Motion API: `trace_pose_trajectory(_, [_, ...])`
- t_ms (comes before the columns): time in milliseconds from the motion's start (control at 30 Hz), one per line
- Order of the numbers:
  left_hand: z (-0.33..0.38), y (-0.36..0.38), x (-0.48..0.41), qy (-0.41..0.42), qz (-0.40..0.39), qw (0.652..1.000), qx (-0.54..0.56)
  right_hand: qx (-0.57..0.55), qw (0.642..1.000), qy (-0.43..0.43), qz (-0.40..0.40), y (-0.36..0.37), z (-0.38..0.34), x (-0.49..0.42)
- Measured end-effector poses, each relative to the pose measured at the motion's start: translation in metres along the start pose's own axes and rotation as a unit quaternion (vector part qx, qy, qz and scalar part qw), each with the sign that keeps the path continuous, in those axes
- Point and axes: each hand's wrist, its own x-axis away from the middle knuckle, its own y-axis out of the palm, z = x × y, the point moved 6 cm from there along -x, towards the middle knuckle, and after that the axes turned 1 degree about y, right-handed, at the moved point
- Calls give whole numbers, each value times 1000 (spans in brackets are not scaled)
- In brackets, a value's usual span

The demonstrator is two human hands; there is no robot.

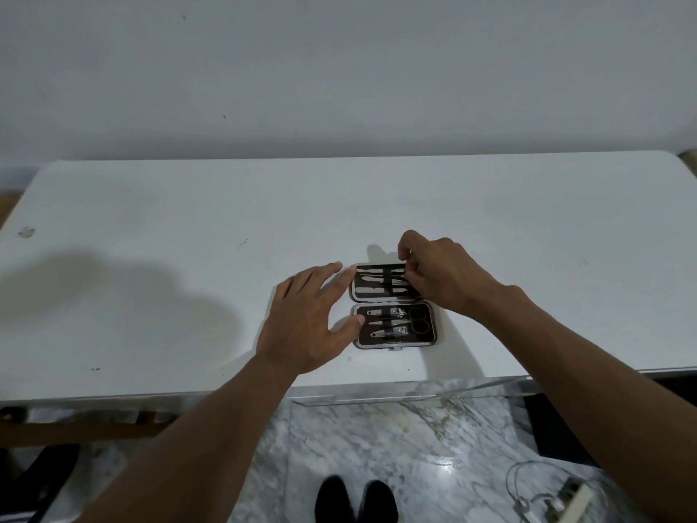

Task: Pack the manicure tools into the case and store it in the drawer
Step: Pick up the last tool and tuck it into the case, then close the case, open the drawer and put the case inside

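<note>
You're steadying the open case (394, 307) with your spread left hand (307, 318) while your right hand (439, 277) is pinching a tool in the far half; keep seating it under the strap (388, 280) before closing.

A plain room in a home. White table (151, 296) against a bare wall (339, 69); marble floor (377, 447) below.

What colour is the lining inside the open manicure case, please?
Dark brown lining, with black straps, seen in the head view.
</note>
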Motion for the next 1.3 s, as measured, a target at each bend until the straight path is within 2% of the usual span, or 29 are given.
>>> trace_pose_trajectory(167, [0,-1,0,3,2,1000,4,-35,995,57,77,-1,1,20])
trace_pose_trajectory(400, [0,-1,0,-7,-12,1000,12,-115,974,190,42,11,14,51])
trace_pose_trajectory(567, [2,-6,-5,-40,-62,993,87,-195,965,172,-37,11,16,61])
trace_pose_trajectory(733, [11,-12,-9,-129,-105,979,119,-182,974,117,-69,10,19,54])
trace_pose_trajectory(900, [18,-13,-12,-197,-156,955,158,-200,971,116,-61,13,25,49])
trace_pose_trajectory(1067, [22,-17,-11,-267,-113,927,237,-231,964,128,-41,18,31,51])
trace_pose_trajectory(1200, [23,-13,-4,-343,-80,860,371,-297,942,155,-29,19,30,54])
trace_pose_trajectory(1300, [23,-10,-1,-366,-51,834,409,-355,916,184,-18,20,33,57])
